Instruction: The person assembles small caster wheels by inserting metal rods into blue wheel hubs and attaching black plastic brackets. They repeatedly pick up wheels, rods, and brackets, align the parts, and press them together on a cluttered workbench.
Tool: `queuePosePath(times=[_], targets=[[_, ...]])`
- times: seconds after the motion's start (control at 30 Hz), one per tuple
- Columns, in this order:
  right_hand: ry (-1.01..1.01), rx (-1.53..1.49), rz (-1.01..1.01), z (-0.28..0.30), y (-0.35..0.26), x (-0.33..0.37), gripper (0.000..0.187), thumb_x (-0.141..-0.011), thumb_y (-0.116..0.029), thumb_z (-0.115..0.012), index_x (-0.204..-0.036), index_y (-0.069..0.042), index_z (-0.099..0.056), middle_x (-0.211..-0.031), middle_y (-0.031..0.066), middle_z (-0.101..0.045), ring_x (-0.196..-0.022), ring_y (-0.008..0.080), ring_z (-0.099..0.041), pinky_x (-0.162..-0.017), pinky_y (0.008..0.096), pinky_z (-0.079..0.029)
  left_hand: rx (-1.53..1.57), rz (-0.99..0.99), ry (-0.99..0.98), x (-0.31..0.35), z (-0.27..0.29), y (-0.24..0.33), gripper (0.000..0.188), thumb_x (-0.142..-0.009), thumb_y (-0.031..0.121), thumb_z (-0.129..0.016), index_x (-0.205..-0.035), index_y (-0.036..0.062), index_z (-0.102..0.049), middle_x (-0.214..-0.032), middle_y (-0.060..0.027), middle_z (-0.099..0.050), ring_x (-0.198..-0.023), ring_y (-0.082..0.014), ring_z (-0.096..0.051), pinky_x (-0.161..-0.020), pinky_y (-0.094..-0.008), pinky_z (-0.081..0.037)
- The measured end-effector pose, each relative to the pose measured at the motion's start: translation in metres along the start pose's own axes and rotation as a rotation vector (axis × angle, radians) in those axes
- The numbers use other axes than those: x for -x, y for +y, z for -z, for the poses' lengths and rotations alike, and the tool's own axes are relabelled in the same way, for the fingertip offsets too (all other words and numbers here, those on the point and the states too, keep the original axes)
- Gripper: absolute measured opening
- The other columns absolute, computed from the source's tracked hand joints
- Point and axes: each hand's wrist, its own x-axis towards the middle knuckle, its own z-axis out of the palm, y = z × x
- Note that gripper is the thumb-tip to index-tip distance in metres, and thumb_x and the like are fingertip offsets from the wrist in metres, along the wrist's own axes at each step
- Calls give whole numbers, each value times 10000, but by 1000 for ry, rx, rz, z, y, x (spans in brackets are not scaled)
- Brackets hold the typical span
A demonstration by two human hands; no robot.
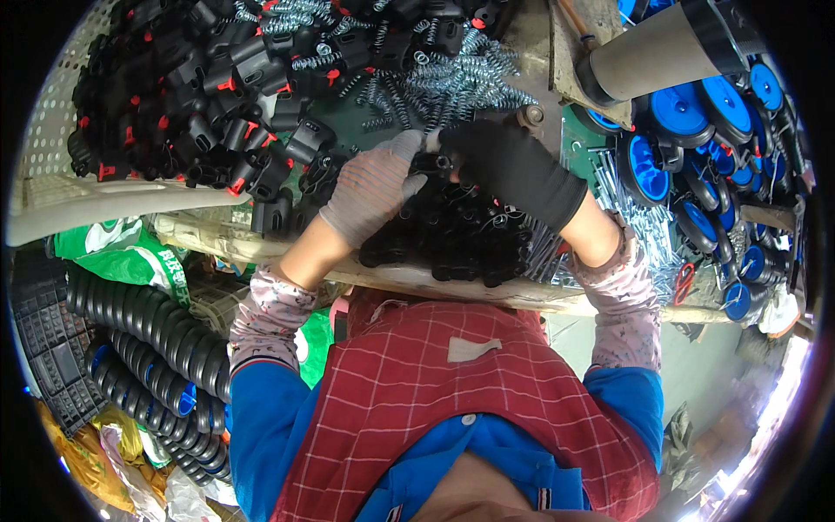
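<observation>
My left hand point(374, 184), in a pale striped glove, is closed around a small black plastic part point(430, 164) with a round opening at its end. Against that part's right side is my right hand point(515, 170), in a black glove, its fingers bent and pressed together. What its fingertips pinch is hidden. Under both hands lies a heap of dark black parts point(461, 239) on the workbench. Just beyond my fingers, a pile of metal coil springs point(452, 83) spreads over the green bench top.
Black plastic housings with red tabs point(252, 65) heap up at the left beside a white perforated basket point(65, 187). Long metal pins point(644, 204) and blue-hubbed wheels point(683, 113) lie at the right, near a grey cylinder point(657, 56). Stacked black wheels point(148, 313) stand below left.
</observation>
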Motion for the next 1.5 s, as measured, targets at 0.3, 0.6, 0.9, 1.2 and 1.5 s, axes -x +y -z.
queuePosePath(times=[0.3, 0.6, 0.9, 1.2, 1.5], targets=[[452, 126, -190, -29, 98, -72, 430, -780, -228, -804, -1131, -84, -602, -844, 163, -683, -770, 368, -676, -681, 443, -535, -22, 28, -364, -27, 19, 4, 234, -975, 210, -570, -1151, 57, -558, -1013, -181, -674, -922, -399, -647, -791, -456, -525], [372, 258, -281, -55, 151, -108, 391, -726, -226, -818, -1017, -101, -590, -820, 152, -689, -753, 372, -686, -639, 449, -545, -1064, -262, -316, -143, 48, -54, 513, -866, 56, -594, -1335, 264, -589, -1358, -33, -529, -1194, -231, -572, -929, -354, -522], [660, 96, -212, -23, 97, -98, 177, -919, -89, -576, -1096, -75, -584, -833, 184, -685, -695, 389, -669, -585, 447, -507, -1016, -372, -135, -141, 64, -75, 413, -804, 124, -679, -1207, 195, -619, -1334, -43, -543, -1224, -227, -546, -968, -357, -477], [279, -47, -173, 4, 24, -45, 416, -791, -171, -780, -1119, -134, -526, -796, 86, -662, -716, 305, -688, -595, 397, -537, 67, 204, 263, -72, 59, -51, 392, -928, 172, -657, -1286, 41, -568, -1093, -110, -701, -963, -175, -659, -887, -310, -514], [115, -197, -61, 10, -3, -46, 335, -832, -150, -773, -1096, -121, -569, -689, 44, -611, -640, 208, -656, -574, 310, -499, 161, 55, 175, -25, 43, -29, 787, -714, 287, -865, -1372, 90, -481, -1227, -166, -567, -1100, -313, -622, -925, -399, -518]])
